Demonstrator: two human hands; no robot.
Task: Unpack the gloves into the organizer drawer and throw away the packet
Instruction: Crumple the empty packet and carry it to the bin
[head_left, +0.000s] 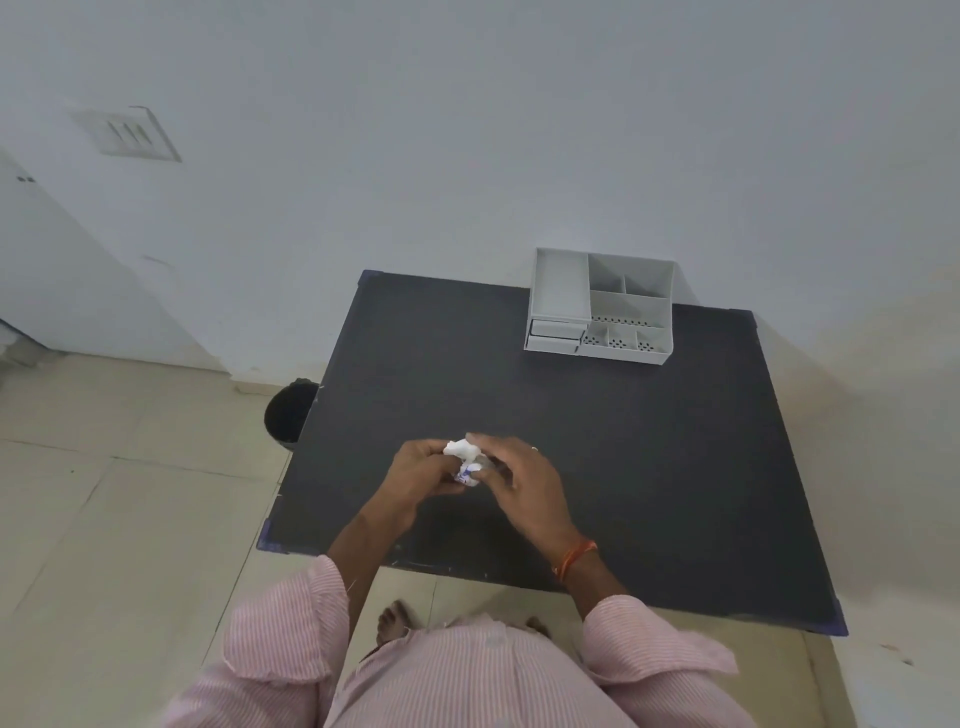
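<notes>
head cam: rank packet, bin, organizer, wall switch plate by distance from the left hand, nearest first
1. Packet: crumpled, held in the left hand and touched by the right hand.
2. Bin: on the floor, off the table's left edge.
3. Organizer: at the table's far right, against the wall.
4. Switch plate: up on the wall, far left.

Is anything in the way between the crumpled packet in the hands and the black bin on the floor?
Nothing visible. The packet is held by the left hand and right hand above the table; the bin sits past the table's left edge, partly hidden.
</notes>
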